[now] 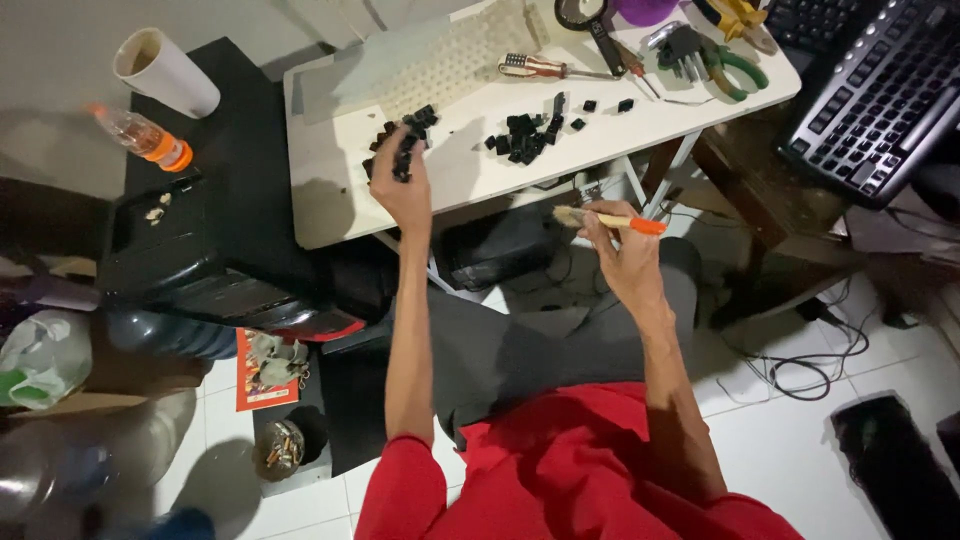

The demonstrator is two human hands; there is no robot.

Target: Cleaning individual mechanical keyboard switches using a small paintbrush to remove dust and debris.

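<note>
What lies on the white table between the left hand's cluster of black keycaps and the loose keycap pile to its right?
In the head view, bare white table separates the left hand with its keycaps from the keycap pile.

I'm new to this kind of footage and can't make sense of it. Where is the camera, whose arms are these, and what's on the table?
The single camera sits on a person's head, looking down, so both bare arms are their own. The left hand reaches onto the white table and grips a bunch of black keycaps. The right hand holds a small brush with an orange handle, off the table's edge. More loose keycaps lie on the table, beside a stripped keyboard, a screwdriver and pliers.
</note>
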